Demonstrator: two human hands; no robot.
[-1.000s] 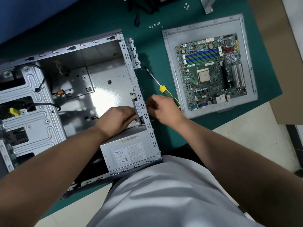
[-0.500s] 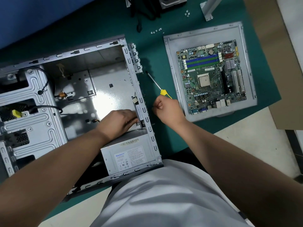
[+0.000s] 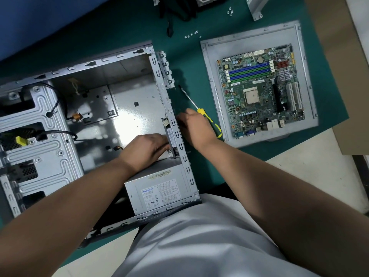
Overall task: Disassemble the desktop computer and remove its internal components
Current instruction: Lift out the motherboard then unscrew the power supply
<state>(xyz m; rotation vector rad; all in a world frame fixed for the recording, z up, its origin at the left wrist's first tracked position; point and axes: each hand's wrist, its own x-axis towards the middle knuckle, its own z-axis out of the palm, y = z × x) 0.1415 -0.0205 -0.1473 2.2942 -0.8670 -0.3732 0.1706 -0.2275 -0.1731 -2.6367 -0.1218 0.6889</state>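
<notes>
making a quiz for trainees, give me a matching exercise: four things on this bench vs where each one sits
Things:
1. motherboard
2. power supply
3. screwdriver
4. loose screws

Places:
A. on the green mat between case and panel
B. in the case corner nearest the person
C. on the grey side panel
D. on the mat beyond the panel's far left corner

Pairs: 1-C, 2-B, 3-A, 4-D

Case (image 3: 99, 62) left, motherboard (image 3: 261, 90) on panel (image 3: 209, 76) right, screwdriver (image 3: 191, 102) between, power supply (image 3: 157, 190) in case

Grey steel case (image 3: 60, 156), green motherboard (image 3: 261, 90) with blue slots, yellow-and-black screwdriver (image 3: 211, 122), dark teal tabletop (image 3: 199, 166).
</notes>
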